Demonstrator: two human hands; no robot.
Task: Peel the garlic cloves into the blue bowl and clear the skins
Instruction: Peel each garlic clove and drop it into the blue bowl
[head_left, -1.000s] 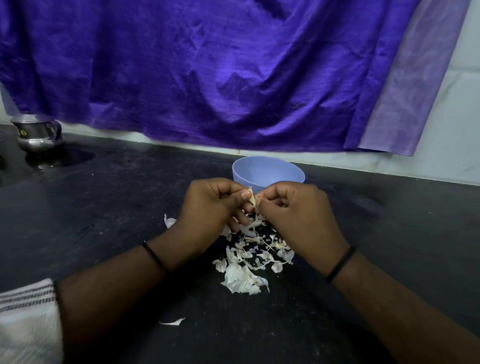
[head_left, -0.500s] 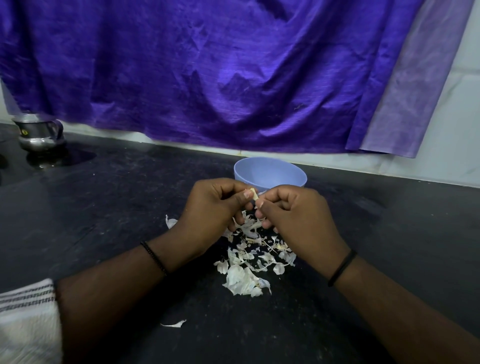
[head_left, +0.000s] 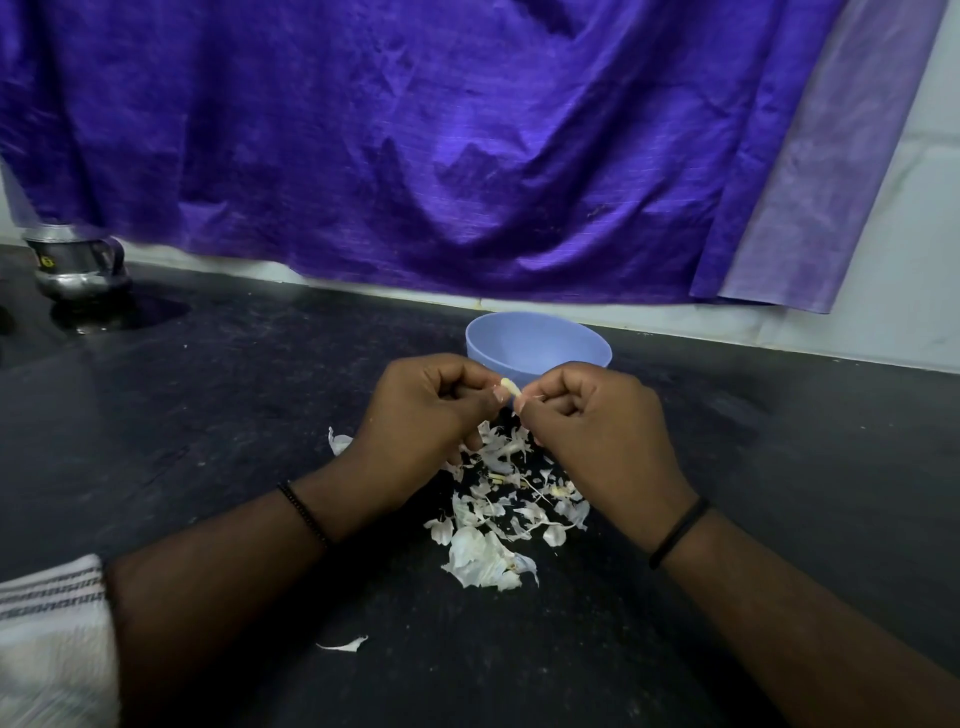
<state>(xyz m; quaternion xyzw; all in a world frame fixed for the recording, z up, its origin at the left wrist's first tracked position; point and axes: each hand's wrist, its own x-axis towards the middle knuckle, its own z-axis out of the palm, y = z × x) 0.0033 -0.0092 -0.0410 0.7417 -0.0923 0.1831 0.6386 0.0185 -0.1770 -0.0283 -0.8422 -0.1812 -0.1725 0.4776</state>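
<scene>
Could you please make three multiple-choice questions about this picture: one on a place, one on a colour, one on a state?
1. Where does the bowl stand?
A. beyond the hands
B. beside the metal pot
C. on the skins

2. What colour is the curtain?
A. green
B. purple
C. white

3. What are both hands doing?
A. lying flat
B. pinching a garlic clove
C. lifting the bowl

Answers:
1 A: it sits behind the left hand and the right hand.
2 B: the hanging cloth is purple.
3 B: the garlic clove is between the fingertips, above the skins.
</scene>
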